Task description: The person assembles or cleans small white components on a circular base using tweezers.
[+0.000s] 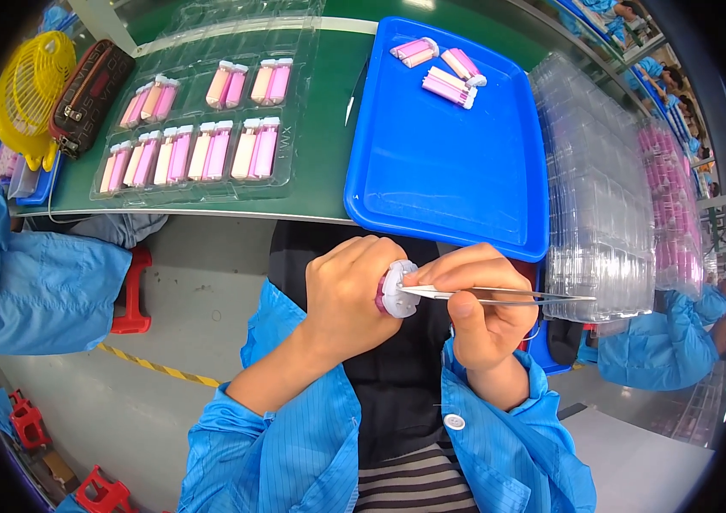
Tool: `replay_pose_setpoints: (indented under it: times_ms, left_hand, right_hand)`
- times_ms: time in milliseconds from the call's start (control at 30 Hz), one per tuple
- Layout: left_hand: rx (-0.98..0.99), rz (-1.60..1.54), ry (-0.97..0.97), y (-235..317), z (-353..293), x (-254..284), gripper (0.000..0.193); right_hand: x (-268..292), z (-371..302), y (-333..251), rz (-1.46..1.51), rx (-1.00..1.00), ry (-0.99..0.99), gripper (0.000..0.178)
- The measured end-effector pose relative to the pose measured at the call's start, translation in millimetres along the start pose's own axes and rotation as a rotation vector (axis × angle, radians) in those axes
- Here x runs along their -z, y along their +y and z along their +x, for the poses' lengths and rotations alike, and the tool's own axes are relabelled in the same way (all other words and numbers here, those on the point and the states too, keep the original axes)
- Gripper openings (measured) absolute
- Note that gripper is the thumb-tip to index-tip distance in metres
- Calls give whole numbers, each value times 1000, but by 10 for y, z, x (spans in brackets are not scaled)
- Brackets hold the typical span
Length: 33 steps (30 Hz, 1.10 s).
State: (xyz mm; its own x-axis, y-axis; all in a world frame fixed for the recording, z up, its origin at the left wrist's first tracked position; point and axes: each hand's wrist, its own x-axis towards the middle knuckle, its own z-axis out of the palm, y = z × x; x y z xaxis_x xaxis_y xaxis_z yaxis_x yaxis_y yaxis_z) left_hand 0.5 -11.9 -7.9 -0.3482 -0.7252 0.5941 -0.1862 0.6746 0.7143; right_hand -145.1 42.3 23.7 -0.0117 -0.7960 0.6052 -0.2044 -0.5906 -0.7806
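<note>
My left hand point(352, 286) is closed around a small pink part with a white-grey cap point(399, 289), its capped end turned toward my right hand. Most of the pink body is hidden by my fingers. Between the thumb and fingers of my right hand point(487, 299) lies a pair of metal tweezers point(542, 298), held nearly level. Their pointed tips are at the face of the cap, and I cannot tell whether they grip anything there. Both hands are over my lap, just in front of the table edge.
A blue tray point(448, 192) holds several pink-and-cream parts point(450, 86). Left of it, a clear blister tray point(188, 190) carries rows of similar parts. Clear trays point(598, 197) are stacked at right. A yellow fan point(34, 90) and dark pouch point(89, 98) sit far left. Co-workers in blue sit on both sides.
</note>
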Motion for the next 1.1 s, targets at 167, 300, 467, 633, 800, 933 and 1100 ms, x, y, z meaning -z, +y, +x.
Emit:
replay_pose_setpoints:
  times_ms: [167,300,467,633,800,933,1100]
  left_hand:
    - [10,4,-12,-11,-18,2,23]
    - [14,-9,-15,3,-21,7,24]
    - [-6,5,-6,-1,-27,-20,25]
    - [-13,10,-12,7,-10,-2,25]
    - [-11,6,-10,10,-7,14,24]
    - [-8,3,-10,3,-17,8,24]
    - [-41,-11,-35,1,-10,10,25]
  right_hand:
    - [-24,2,2,-8,-3,40,13]
    - [-9,21,-11,3,9,26,14]
    - [52,94,-65,-63,-9,-71,13]
    - [70,135,-98,-96,-11,-108,12]
    - [21,2,15,158,-87,60,12]
    - [30,6,23,145,-77,24,12]
    - [88,39,0,117,-85,-24,11]
